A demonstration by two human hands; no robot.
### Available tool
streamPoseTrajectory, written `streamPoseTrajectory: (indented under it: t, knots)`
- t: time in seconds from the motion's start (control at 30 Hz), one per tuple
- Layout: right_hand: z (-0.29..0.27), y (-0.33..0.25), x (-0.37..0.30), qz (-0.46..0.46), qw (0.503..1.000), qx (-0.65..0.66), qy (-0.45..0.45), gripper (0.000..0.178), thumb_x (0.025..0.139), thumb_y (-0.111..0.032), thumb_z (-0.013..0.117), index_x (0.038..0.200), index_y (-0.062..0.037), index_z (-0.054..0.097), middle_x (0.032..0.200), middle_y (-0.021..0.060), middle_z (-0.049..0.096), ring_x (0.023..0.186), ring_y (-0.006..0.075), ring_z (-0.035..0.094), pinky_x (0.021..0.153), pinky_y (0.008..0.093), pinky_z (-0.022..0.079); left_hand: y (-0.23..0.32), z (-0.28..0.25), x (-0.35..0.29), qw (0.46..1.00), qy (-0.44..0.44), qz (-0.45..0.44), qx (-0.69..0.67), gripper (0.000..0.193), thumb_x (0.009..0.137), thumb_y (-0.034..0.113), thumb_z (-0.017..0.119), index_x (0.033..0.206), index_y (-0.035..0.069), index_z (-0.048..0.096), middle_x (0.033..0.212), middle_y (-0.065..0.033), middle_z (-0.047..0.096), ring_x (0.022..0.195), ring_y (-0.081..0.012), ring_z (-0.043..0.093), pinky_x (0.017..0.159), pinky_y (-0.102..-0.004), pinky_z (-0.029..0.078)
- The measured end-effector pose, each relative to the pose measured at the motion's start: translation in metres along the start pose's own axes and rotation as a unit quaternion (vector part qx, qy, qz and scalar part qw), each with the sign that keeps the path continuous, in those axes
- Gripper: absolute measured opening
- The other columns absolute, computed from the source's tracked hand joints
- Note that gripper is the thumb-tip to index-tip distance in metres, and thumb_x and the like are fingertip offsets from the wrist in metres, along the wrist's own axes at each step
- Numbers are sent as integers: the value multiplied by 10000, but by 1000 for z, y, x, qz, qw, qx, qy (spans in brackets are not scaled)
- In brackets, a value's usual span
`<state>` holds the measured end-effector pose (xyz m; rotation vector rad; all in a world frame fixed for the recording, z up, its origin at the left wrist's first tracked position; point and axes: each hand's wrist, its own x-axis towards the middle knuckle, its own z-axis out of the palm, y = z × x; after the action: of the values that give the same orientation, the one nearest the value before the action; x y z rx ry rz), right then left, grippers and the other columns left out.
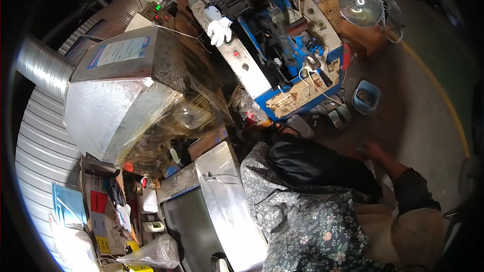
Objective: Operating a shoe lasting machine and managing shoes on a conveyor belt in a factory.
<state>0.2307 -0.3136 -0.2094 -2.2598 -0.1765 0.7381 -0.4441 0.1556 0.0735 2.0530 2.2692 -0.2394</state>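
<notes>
My right hand is low at the right, beside the dark trouser leg. Its fingers look curled together in shadow, and what they hold, if anything, cannot be made out. A pale strip of cloth shows just below that wrist. My left hand is out of sight. The floral apron covers my lap. To its left a pair of pliers lies on a shiny metal tabletop, away from the visible hand.
A blue machine with a white glove on its panel stands ahead. At left is a sheet-metal hood with a duct. A blue basket sits on the floor, near a fan. A plastic bag lies lower left.
</notes>
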Motion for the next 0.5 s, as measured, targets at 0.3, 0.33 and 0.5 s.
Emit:
streamPoseTrajectory:
  t: [0.3, 0.33, 0.5]
  knots:
    - [3, -133, 63, -256, 967, 5, -2, 336, 838, -171, 661, 1134, -14, 647, 1039, 174, 694, 959, 271, 684, 838, 374, 538, 80, -44, -70, 993, 54, 55, -85, 867, 732, 607, 720, 1229, -84, 552, 1207, -254, 612, 1147, -363, 597, 935, -438, 487]
    - [11, -154, 60, -236, 971, 24, -37, 325, 839, -163, 652, 1133, -25, 653, 1053, 170, 695, 1002, 282, 676, 875, 381, 527, 87, -49, -79, 992, 58, 61, -95, 869, 731, 598, 727, 1236, -85, 545, 1215, -252, 609, 1152, -361, 594, 938, -437, 486]
    - [23, -248, 20, -357, 931, -25, -68, 290, 835, -162, 613, 1112, -93, 668, 1052, 146, 693, 1010, 320, 658, 884, 421, 520, 140, -60, -119, 979, 63, 116, -154, 880, 723, 550, 762, 1275, -86, 508, 1253, -242, 591, 1176, -355, 581, 954, -434, 477]
